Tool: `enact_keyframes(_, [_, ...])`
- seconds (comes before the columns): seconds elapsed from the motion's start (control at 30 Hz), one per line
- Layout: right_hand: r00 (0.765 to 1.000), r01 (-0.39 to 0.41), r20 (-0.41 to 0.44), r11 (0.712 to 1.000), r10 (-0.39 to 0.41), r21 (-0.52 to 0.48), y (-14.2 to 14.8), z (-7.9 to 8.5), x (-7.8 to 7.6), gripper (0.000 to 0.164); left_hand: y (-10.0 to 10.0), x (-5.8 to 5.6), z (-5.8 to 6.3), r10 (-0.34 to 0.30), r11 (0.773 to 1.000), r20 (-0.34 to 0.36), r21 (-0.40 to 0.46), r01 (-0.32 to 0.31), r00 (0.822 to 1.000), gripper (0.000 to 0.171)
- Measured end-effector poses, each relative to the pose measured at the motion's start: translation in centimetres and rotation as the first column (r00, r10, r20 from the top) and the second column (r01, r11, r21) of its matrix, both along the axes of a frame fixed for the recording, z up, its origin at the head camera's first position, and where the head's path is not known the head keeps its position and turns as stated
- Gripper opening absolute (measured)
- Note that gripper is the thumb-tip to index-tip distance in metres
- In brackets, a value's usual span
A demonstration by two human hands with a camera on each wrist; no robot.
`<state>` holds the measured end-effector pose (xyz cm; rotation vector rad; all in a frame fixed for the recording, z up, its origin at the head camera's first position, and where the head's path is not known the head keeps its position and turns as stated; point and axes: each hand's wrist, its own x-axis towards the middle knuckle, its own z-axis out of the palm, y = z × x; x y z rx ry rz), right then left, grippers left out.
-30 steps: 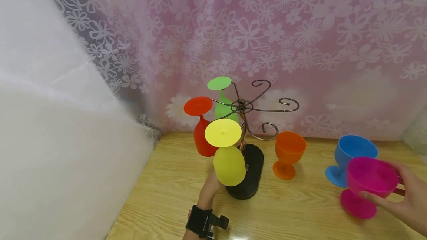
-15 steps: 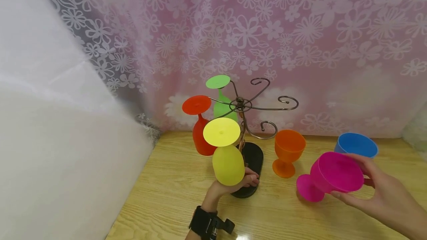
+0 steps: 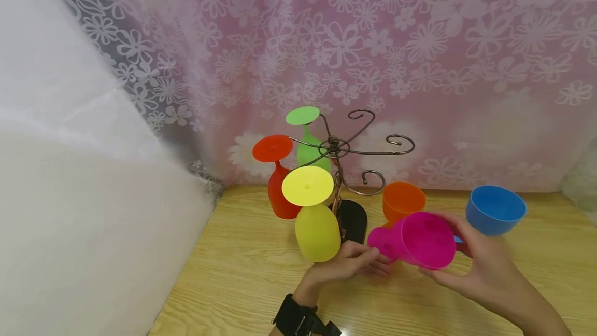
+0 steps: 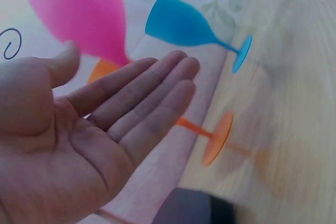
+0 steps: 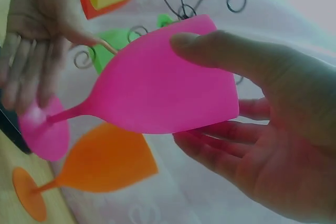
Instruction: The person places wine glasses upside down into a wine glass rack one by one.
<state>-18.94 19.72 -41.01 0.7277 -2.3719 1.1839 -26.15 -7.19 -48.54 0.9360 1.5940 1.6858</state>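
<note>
Spanning the bowl of a magenta goblet (image 3: 428,241), tilted right of lower centre in the head view, the grip of the right hand (image 3: 487,268) is clamped upon it. The left hand (image 3: 349,263) is held with fingers extended beside the goblet's foot; contact cannot be told. An orange goblet (image 3: 403,200) is partly hidden behind; a blue goblet (image 3: 495,211) is seen farther right. Three inverted goblets (image 3: 318,235) are hung on a wire stand (image 3: 333,148) at centre.

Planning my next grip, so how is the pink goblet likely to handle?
The pink goblet is probably stiff: its bowl looks undented in the right hand. Standing, it might tip if bumped high, with that wide bowl on a slim stem. Lying down, it would likely roll, since bowl and foot are round.
</note>
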Motion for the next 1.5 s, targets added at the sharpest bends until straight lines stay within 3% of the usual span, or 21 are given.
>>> enact_keyframes(0.17, [1.0, -0.016, -0.02, 1.0, 0.016, 0.011, -1.4, 0.1, 0.0, 0.109, 0.5, 0.4, 0.1, 0.002, 0.999, 0.096, 0.04, -0.006, 0.995, 0.064])
enact_keyframes(0.3, [0.999, -0.02, -0.05, 0.999, 0.022, 0.034, -2.1, 0.2, 0.1, 0.111, 0.9, 0.7, 0.5, 0.072, 0.995, 0.229, 0.05, -0.086, 0.971, 0.071])
enact_keyframes(0.43, [0.996, -0.024, -0.079, 0.998, 0.029, 0.064, -2.5, 0.1, 0.0, 0.112, 1.2, 0.9, 0.6, 0.119, 0.98, 0.381, 0.101, -0.17, 0.917, 0.076])
enact_keyframes(0.57, [0.995, -0.021, -0.096, 0.996, 0.03, 0.087, -2.5, 0.0, -0.2, 0.112, 1.4, 0.9, 0.3, 0.122, 0.962, 0.501, 0.152, -0.226, 0.857, 0.074])
enact_keyframes(0.8, [0.992, 0.013, -0.126, 0.989, 0.006, 0.15, -2.4, -0.1, -0.4, 0.113, 1.8, 0.7, 0.1, 0.1, 0.932, 0.631, 0.212, -0.295, 0.769, 0.066])
enact_keyframes(0.9, [0.99, -0.013, -0.139, 0.989, 0.033, 0.146, -2.3, -0.3, -0.6, 0.112, 2.1, 0.8, 0.0, 0.067, 0.906, 0.687, 0.262, -0.333, 0.723, 0.062])
enact_keyframes(1.03, [0.988, -0.044, -0.141, 0.989, 0.065, 0.145, -2.3, -0.5, -0.6, 0.112, 2.3, 0.9, -0.1, -0.005, 0.866, 0.728, 0.347, -0.361, 0.686, 0.038])
enact_keyframes(1.13, [0.994, -0.035, -0.093, 0.988, 0.049, 0.148, -2.2, -0.5, -0.3, 0.106, 2.4, 0.9, -0.2, -0.011, 0.856, 0.717, 0.368, -0.364, 0.697, 0.025])
enact_keyframes(1.23, [1.0, -0.019, 0.001, 0.989, 0.019, 0.144, -2.1, -0.5, 0.0, 0.086, 2.3, 0.9, -0.2, 0.025, 0.855, 0.698, 0.357, -0.377, 0.716, 0.024])
enact_keyframes(1.37, [0.986, -0.006, 0.166, 0.988, -0.02, 0.156, -2.0, -0.2, 0.2, 0.058, 2.2, 1.0, -0.1, 0.098, 0.857, 0.657, 0.326, -0.399, 0.748, 0.034])
enact_keyframes(1.5, [0.964, -0.016, 0.262, 0.982, -0.035, 0.19, -1.8, -0.1, 0.1, 0.053, 2.3, 1.1, 0.0, 0.143, 0.862, 0.606, 0.312, -0.4, 0.782, 0.046])
